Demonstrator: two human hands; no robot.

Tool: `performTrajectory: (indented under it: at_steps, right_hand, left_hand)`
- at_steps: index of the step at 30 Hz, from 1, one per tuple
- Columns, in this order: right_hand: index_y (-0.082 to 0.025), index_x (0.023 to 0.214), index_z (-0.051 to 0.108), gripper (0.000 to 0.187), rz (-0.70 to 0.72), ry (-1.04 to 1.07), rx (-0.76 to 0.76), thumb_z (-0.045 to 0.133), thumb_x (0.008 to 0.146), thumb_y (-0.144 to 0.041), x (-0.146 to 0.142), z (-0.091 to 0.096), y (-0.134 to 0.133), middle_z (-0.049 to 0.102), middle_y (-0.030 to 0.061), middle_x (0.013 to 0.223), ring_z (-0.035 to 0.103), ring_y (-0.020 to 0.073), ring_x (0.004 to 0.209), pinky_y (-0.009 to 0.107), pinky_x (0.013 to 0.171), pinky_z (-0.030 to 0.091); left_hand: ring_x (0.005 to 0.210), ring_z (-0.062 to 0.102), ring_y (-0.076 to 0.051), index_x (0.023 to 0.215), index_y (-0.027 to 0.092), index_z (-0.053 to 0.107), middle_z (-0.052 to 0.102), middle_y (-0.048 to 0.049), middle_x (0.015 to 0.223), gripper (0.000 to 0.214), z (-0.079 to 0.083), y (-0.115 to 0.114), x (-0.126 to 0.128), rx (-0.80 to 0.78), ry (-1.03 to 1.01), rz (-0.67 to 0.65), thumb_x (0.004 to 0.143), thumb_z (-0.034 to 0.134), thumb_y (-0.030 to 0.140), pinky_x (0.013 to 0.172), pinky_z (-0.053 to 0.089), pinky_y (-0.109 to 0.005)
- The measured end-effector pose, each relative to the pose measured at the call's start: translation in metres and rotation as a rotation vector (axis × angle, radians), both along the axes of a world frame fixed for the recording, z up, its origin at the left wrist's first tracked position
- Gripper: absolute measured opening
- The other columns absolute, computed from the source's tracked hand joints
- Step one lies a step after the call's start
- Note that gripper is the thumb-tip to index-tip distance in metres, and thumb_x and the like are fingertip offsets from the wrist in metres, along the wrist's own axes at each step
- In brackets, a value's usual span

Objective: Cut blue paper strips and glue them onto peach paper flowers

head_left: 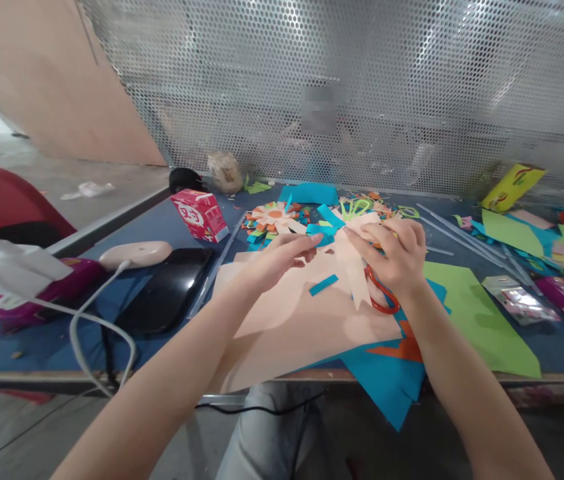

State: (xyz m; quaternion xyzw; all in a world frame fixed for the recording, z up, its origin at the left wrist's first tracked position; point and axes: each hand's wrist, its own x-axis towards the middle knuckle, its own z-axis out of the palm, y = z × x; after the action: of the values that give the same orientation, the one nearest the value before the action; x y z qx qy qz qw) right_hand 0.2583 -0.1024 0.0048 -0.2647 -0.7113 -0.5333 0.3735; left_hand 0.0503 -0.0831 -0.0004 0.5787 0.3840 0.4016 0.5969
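My right hand (396, 257) is closed round a cut-out piece of peach paper (355, 270) with pointed strips hanging down. Red-handled scissors (381, 297) lie just under that hand, partly hidden by it. My left hand (282, 257) reaches in from the left with its fingers stretched out, the fingertips near the blue scraps (323, 230) beside the peach piece. Both hands hover over a large peach sheet (292, 320) on the table. A finished paper flower (275, 219) in peach, orange and blue lies just behind the hands.
A red carton (200, 214) stands at the left. A black pad (169, 290), a white cable (97, 313) and charger sit at the near left. Green sheets (482, 320), blue paper (387, 380), packets (519, 300) and a yellow box (512, 187) lie right. A perforated metal screen (362, 87) backs the table.
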Motion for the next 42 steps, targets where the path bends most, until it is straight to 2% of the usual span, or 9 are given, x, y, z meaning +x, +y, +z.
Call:
performTrajectory:
  at_steps: [11, 18, 21, 24, 33, 37, 40, 42]
  right_hand:
    - [-0.032, 0.091, 0.064, 0.019, 0.039, 0.02, -0.021, 0.063, 0.077, -0.018, -0.0021, 0.0014, -0.0004, 0.062, -0.0017, 0.088, 0.049, 0.0151, 0.087, 0.03, 0.076, 0.036]
    - [-0.032, 0.092, 0.064, 0.019, -0.017, -0.012, -0.001, 0.063, 0.077, -0.019, -0.0031, 0.0005, -0.0017, 0.062, -0.001, 0.087, 0.05, 0.0153, 0.085, 0.03, 0.076, 0.038]
    - [-0.03, 0.09, 0.065, 0.018, 0.006, -0.014, 0.021, 0.064, 0.076, -0.019, -0.0041, 0.0014, -0.0022, 0.062, -0.0007, 0.085, 0.05, 0.0149, 0.085, 0.03, 0.076, 0.038]
    - [-0.028, 0.089, 0.065, 0.017, 0.041, -0.022, 0.028, 0.066, 0.075, -0.019, -0.0049, 0.0025, -0.0024, 0.062, 0.0, 0.085, 0.049, 0.0149, 0.086, 0.03, 0.075, 0.038]
    - [-0.03, 0.093, 0.065, 0.02, 0.032, -0.025, 0.005, 0.064, 0.076, -0.019, -0.0046, 0.0006, -0.0021, 0.06, 0.0002, 0.088, 0.046, 0.0158, 0.088, 0.03, 0.078, 0.035]
    - [-0.035, 0.095, 0.064, 0.02, -0.038, -0.009, -0.106, 0.06, 0.079, -0.023, -0.0024, -0.0032, -0.0009, 0.062, -0.0013, 0.087, 0.049, 0.016, 0.086, 0.032, 0.079, 0.035]
    - [-0.038, 0.098, 0.062, 0.023, -0.021, 0.029, -0.232, 0.059, 0.08, -0.024, -0.0009, -0.0054, -0.0004, 0.062, -0.0017, 0.088, 0.05, 0.0164, 0.087, 0.034, 0.079, 0.034]
    - [-0.038, 0.099, 0.062, 0.024, 0.005, 0.048, -0.257, 0.059, 0.081, -0.023, -0.0008, -0.0059, -0.0004, 0.062, -0.002, 0.089, 0.05, 0.0161, 0.088, 0.034, 0.079, 0.034]
  left_hand:
    - [0.058, 0.046, -0.01, 0.051, 0.015, 0.055, 0.047, 0.0012, 0.054, 0.023, -0.0016, 0.0015, 0.0012, -0.03, -0.051, 0.08, 0.054, 0.069, 0.033, 0.057, 0.033, -0.025]
    - [0.059, 0.048, -0.01, 0.056, 0.015, 0.056, 0.048, 0.0015, 0.057, 0.027, -0.0008, 0.0026, 0.0027, -0.157, -0.102, 0.056, 0.051, 0.073, 0.035, 0.055, 0.034, -0.024]
    - [0.059, 0.049, -0.011, 0.058, 0.016, 0.055, 0.047, 0.002, 0.058, 0.029, 0.0004, 0.0026, 0.0037, -0.218, -0.12, 0.064, 0.05, 0.073, 0.036, 0.053, 0.035, -0.024]
    - [0.058, 0.048, -0.01, 0.056, 0.015, 0.053, 0.045, 0.0023, 0.058, 0.029, 0.001, 0.0017, 0.0046, -0.208, -0.104, 0.074, 0.049, 0.073, 0.034, 0.052, 0.035, -0.024]
    - [0.057, 0.047, -0.01, 0.058, 0.015, 0.057, 0.048, 0.0013, 0.058, 0.023, -0.001, 0.0015, 0.0041, -0.194, -0.087, 0.078, 0.05, 0.071, 0.031, 0.052, 0.034, -0.024]
    - [0.057, 0.048, -0.01, 0.057, 0.014, 0.057, 0.048, 0.0011, 0.059, 0.025, 0.001, 0.0004, 0.0051, -0.204, -0.084, 0.086, 0.05, 0.072, 0.032, 0.051, 0.034, -0.023]
    - [0.058, 0.049, -0.01, 0.06, 0.014, 0.059, 0.049, 0.0008, 0.062, 0.026, 0.0004, 0.0007, 0.0048, -0.204, -0.105, 0.074, 0.051, 0.073, 0.035, 0.051, 0.034, -0.023]
    - [0.058, 0.048, -0.01, 0.061, 0.014, 0.06, 0.05, 0.0009, 0.063, 0.026, -0.001, 0.0015, 0.0042, -0.199, -0.105, 0.07, 0.052, 0.073, 0.034, 0.052, 0.035, -0.023]
